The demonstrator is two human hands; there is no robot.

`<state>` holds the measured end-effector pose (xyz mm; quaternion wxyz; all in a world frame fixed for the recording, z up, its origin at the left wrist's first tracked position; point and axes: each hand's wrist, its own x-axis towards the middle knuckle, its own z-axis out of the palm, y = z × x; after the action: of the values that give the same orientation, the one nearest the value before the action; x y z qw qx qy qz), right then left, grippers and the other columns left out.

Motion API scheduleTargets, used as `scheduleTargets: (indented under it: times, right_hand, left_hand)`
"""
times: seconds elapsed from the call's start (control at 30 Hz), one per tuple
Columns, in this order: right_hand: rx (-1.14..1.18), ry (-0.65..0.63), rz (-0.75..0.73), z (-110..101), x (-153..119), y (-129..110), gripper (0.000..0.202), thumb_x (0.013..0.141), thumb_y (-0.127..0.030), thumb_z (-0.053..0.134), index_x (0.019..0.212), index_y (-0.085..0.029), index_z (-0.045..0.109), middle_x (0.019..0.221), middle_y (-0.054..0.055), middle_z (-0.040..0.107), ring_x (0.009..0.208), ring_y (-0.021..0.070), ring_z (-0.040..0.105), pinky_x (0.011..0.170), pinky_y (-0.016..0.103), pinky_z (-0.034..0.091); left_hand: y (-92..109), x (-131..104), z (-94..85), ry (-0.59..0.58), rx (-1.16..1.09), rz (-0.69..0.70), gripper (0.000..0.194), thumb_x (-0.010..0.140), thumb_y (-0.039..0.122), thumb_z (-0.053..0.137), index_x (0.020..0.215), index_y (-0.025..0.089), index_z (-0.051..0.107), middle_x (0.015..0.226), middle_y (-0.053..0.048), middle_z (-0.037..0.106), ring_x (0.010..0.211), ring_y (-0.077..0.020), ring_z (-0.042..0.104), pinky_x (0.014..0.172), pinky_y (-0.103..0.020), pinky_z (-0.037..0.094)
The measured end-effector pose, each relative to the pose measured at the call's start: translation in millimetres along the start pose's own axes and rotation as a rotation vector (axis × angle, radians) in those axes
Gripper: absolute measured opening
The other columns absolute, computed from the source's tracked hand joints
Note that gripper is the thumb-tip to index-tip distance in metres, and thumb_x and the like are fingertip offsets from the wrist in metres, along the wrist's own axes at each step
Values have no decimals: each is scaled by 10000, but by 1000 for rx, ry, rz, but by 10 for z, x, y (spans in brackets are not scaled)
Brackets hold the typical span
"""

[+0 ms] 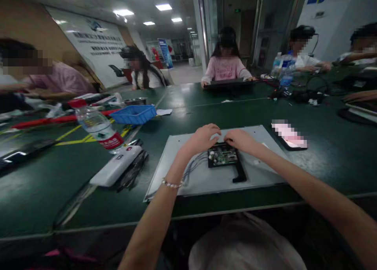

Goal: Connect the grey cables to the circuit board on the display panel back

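At centre frame I rest my left hand point(203, 138) and right hand point(241, 139), fingers curled, on the small green circuit board's point(223, 157) top edge. It sits on a flat grey metal panel point(206, 179). I cannot tell whether either hand grips anything.

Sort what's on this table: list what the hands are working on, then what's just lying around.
In hand: left hand, right hand, circuit board, grey panel, wires.

Lying about: water bottle, blue tray, phone, white case.

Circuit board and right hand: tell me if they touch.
Touching. In the head view the right hand lies over the far edge of the circuit board on the grey panel, fingers pressed onto it with no gap.
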<state>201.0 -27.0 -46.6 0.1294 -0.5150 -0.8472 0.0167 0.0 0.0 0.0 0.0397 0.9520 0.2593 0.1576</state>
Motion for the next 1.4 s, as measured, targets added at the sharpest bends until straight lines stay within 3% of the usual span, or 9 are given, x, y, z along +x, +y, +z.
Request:
scheduleTargets:
  times: [0.27, 0.37, 0.57, 0.8, 0.97, 1.2, 1.4]
  right_hand:
    - [-68, 158, 70, -114, -85, 192, 247, 904, -199, 482, 993, -192, 713, 1035, 73, 696, 967, 216, 625, 793, 290, 441]
    - [-120, 116, 143, -133, -155, 341, 254, 885, -184, 484, 956, -181, 729, 1027, 95, 701, 955, 239, 631, 771, 314, 461]
    - [9, -28, 177, -92, -225, 530, 254, 850, -282, 538, 961, -179, 743, 983, 93, 725, 897, 224, 655, 776, 303, 487]
    - [24, 41, 120, -169, -284, 602, 268, 818, -319, 584, 1007, -192, 725, 1040, 84, 709, 936, 236, 645, 802, 332, 491]
    - [-18, 1, 86, -131, -256, 589, 229, 821, -303, 594, 973, -197, 729, 988, 80, 719, 905, 228, 653, 775, 331, 492]
    - [-147, 4, 109, -115, -209, 551, 193, 863, -251, 559, 918, -207, 739, 931, 76, 722, 878, 231, 656, 713, 314, 488]
    - [-123, 6, 122, -113, -218, 557, 199, 873, -250, 546, 908, -222, 740, 954, 59, 718, 862, 209, 647, 681, 293, 481]
  left_hand:
    - [-265, -156, 91, -25, 3, -142, 254, 858, 207, 484, 1053, 173, 643, 1087, -69, 642, 1008, -189, 599, 941, -323, 454]
    - [-304, -195, 102, -70, 53, -216, 263, 856, 224, 482, 1033, 161, 666, 1022, -81, 663, 870, -179, 630, 835, -292, 482]
    - [-257, -149, 129, -90, 76, -256, 276, 869, 258, 453, 931, 177, 710, 875, -64, 702, 782, -179, 637, 735, -263, 465]
    - [-188, -124, 170, -105, 92, -301, 239, 823, 243, 493, 873, 177, 718, 801, -63, 711, 703, -173, 631, 641, -248, 436]
    - [-170, -95, 196, -103, 120, -324, 225, 795, 193, 493, 777, 155, 714, 724, -79, 694, 662, -176, 621, 626, -255, 423]
    - [-151, -42, 215, -106, 147, -353, 242, 805, 183, 483, 786, 148, 721, 755, -92, 704, 711, -182, 633, 671, -258, 436]
    - [-157, -31, 253, -103, 162, -388, 249, 813, 192, 487, 792, 142, 730, 759, -103, 705, 727, -195, 642, 697, -272, 449]
